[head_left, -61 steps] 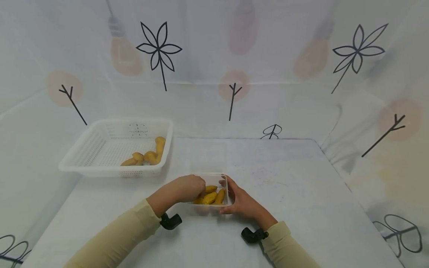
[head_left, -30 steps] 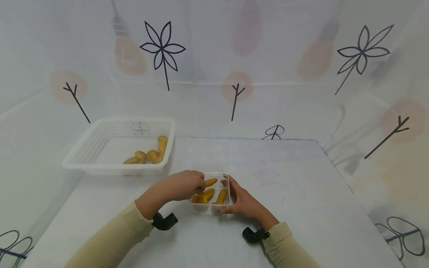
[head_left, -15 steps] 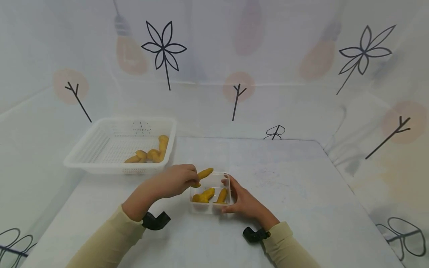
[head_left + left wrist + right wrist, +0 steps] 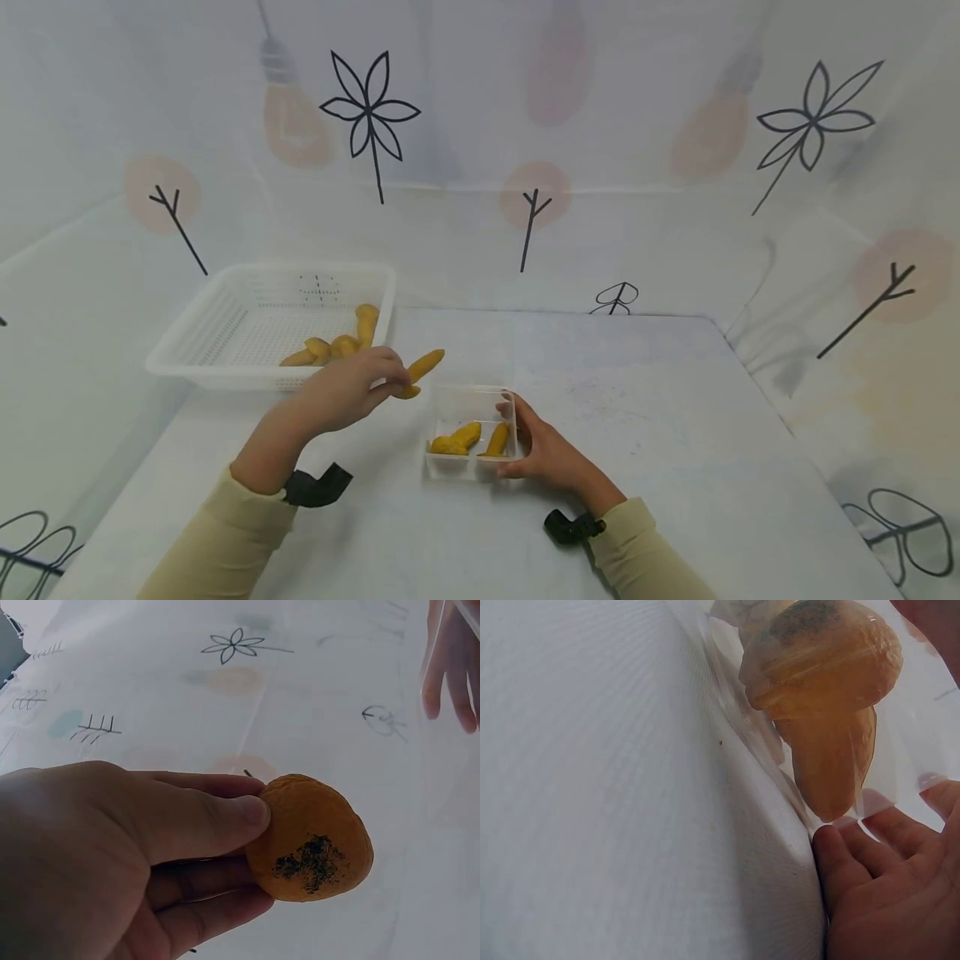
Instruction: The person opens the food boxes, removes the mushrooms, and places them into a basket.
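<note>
The bench [image 4: 675, 417], the largest element, bears a white perforated basket [image 4: 217, 379] at far left and a clear box [image 4: 468, 403] nearer the middle. The step in hand appears to be the transfer of one mushroom between these containers; its direction cannot be told from the pose. The next move likely calls for clearance over whichever rim is crossed, then gentle release.

Left hand [image 4: 341, 392]: raised between basket and box, thumb above, pinching the held mushroom [image 4: 426, 364] by its cap.

Right hand [image 4: 543, 450]: steadying the box, thumb at its near right corner, fingers [image 4: 900, 832] spread against the wall.

Other mushrooms: several in the basket [image 4: 367, 325], at least two in the box [image 4: 497, 438]. Smallest detail: a dark patch [image 4: 315, 862] on the held cap.
</note>
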